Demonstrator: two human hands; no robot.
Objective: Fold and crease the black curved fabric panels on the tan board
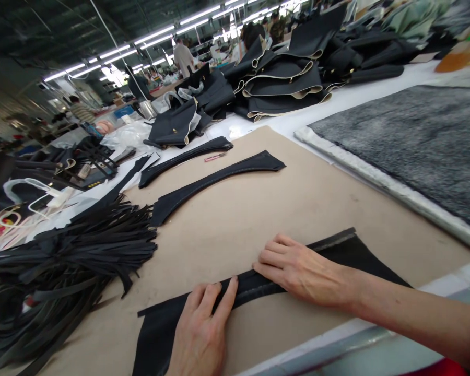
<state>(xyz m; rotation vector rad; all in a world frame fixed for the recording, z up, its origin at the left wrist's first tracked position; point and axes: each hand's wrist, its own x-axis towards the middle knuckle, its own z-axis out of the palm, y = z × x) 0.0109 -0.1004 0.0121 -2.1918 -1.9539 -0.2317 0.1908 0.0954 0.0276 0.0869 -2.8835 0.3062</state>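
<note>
A black leather-like panel [156,334] with a curved near edge lies along the front of the brown board. A narrow black strip [245,277] runs along its straight far edge. My left hand [203,324] rests on the left half of the panel, palm down, with fingers spread and fingertips on the strip. My right hand [297,269] lies over the strip right of the middle, fingers bent and close together at the far edge; its thumb is hidden. A greyish band [332,240] shows on the strip at the right end.
Two curved black pieces [219,175] lie farther back, near pink thread snips [214,157]. A bundle of black strips [82,250] covers the left side. Black bag parts [282,78] are heaped behind. A grey furry sheet [407,141] lies right, on the brown board's [317,198] far side.
</note>
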